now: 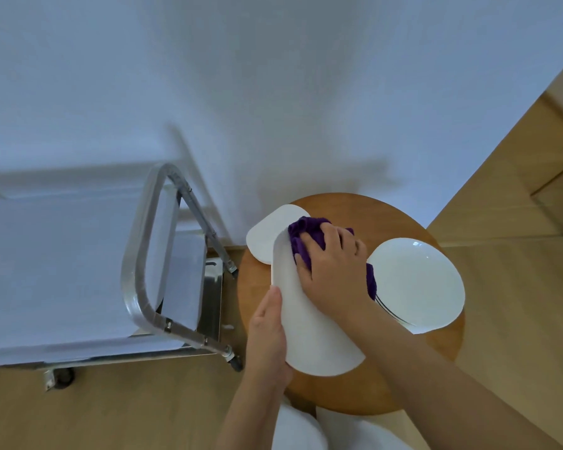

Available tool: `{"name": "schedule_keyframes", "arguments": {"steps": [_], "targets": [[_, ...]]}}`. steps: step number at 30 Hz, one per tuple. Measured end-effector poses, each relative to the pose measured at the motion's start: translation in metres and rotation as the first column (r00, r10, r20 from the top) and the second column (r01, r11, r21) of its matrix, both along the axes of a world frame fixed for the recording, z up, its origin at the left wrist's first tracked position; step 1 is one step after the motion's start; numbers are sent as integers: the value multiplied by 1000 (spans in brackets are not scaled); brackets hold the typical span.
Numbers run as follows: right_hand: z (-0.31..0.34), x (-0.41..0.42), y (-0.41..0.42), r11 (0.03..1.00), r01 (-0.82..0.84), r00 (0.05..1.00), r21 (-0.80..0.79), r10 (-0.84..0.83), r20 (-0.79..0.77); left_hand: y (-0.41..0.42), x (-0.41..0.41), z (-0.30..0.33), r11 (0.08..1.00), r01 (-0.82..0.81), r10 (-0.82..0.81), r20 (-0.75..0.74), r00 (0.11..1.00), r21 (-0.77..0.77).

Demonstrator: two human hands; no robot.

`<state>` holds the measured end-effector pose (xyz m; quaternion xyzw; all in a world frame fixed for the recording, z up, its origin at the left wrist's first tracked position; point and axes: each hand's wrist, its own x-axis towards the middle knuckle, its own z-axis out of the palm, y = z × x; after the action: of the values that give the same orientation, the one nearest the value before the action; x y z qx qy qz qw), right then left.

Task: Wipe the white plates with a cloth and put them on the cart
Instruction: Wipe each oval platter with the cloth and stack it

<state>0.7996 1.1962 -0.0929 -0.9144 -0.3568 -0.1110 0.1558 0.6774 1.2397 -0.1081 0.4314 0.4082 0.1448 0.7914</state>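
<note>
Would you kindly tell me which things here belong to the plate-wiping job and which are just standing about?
Part of the job:
held plate, gripped by the left hand
purple cloth under the right hand
plate stack
far plate
cart

Just there:
round wooden table
white wall

Lighting: soft, even, cool-toned; moderately bright. Wall [273, 76] reads bluish-white, shading darker towards the top. Shadows: faint and diffuse on the wall above the table [436, 368] and behind the cart [143, 271] handle. Glare: small highlights on the right plate [420, 280] and along the cart's metal tube. Distortion: strong wide-angle bending of straight lines towards the edges. Focus: slightly soft throughout; cart handle's far end blurred.
</note>
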Motion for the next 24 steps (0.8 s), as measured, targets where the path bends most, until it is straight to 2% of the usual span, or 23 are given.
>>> {"name": "schedule_keyframes", "arguments": {"steps": [3, 7, 12, 15, 18, 21, 22, 24], "targets": [[6, -3, -1, 992, 113, 990, -64, -118, -72, -4, 3, 7, 998, -26, 27, -13, 1000, 53], [11, -10, 0, 948, 194, 964, -251, -232, -131, -6, 5, 18, 997, -22, 23, -21, 1000, 80], [19, -34, -8, 942, 153, 970, -298, -200, -136, 5, 6, 21, 988, -74, 82, -59, 995, 133], [27, -53, -13, 946, 68, 976, -316, -129, -175, 14, 4, 22, 986, -114, 121, -61, 991, 118], [35, -61, -23, 981, -37, 990, -190, 10, -140, 20, 2, 22, 987, -155, 156, 14, 988, -45], [36, -72, -36, 958, -270, 961, -94, 262, -89, 26, -1, 23, 949, -138, 171, 98, 980, -283], [36, -76, -38, 940, -333, 942, -80, 328, -65, 27, -2, 24, 937, -124, 161, 86, 983, -328], [38, -82, -39, 908, -408, 913, -99, 406, -43, 30, -5, 24, 941, -107, 122, 26, 992, -321]]}}
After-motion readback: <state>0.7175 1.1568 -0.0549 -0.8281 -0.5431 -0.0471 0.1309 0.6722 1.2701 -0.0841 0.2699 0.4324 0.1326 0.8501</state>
